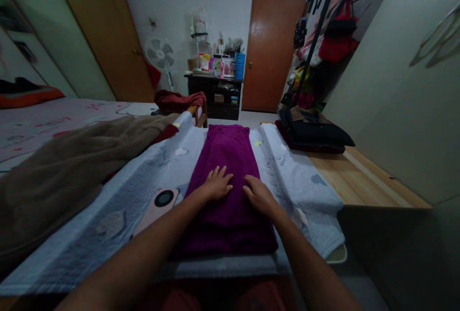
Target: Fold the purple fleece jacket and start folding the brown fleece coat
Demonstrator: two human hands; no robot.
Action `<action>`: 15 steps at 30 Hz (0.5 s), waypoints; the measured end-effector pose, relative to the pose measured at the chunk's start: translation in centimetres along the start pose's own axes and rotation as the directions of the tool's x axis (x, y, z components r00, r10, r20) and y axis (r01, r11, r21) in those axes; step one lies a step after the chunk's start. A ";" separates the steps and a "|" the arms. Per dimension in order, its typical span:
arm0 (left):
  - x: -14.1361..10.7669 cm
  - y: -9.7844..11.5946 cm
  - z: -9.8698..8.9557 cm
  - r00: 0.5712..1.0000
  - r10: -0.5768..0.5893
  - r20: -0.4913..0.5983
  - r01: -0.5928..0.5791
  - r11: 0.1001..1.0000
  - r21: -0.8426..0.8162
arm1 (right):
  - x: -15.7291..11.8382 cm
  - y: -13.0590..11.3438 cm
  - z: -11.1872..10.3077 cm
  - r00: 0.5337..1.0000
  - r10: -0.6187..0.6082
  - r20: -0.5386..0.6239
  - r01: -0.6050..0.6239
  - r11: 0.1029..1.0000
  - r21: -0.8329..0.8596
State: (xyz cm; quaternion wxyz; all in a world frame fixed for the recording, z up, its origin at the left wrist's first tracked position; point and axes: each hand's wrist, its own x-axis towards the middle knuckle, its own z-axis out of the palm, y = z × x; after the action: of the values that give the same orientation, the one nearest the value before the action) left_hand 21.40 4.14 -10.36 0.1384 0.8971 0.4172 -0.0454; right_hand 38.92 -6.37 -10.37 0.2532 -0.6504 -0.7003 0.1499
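Observation:
A purple folded garment [230, 148] lies lengthwise on a pale blue patterned cloth [172, 162], its wider end toward me. My left hand [218, 184] rests palm down on the garment, left of its middle, with the fingers spread. Across from it, my right hand [259, 196] touches the garment's right side, fingers stretched out and slightly bent. Neither hand grips anything that I can see. Beside my left forearm lies a pink phone [158, 210] with a round dark camera ring, partly covered by the arm.
A brown fleece blanket [89, 153] spreads over the left side. Folded dark clothes [312, 129] are stacked on a wooden board [359, 177] at right. Behind are a reddish garment [179, 101], a black cabinet [212, 91], a white fan [160, 54] and a wooden door [268, 47].

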 end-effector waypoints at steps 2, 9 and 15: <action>-3.3 1.1 1.5 0.994 0.107 -0.020 -0.107 0.994 -0.023 | 0.9 1.3 0.7 0.998 0.036 -0.060 -0.040 0.996 -0.075; -7.1 2.5 4.8 0.980 0.116 -0.161 -0.122 0.992 -0.030 | -0.1 2.6 3.4 0.995 0.076 0.070 -0.055 0.960 -0.274; -6.5 2.6 5.4 0.971 0.106 -0.215 -0.115 0.993 -0.027 | -2.8 1.3 3.0 0.988 0.056 0.147 -0.014 0.962 -0.272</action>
State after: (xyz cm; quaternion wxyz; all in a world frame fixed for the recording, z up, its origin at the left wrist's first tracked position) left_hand 19.33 -3.76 -13.66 0.1128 0.9157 0.3800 0.0670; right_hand 38.41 -8.61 -14.01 0.1051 -0.6776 -0.7200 0.1069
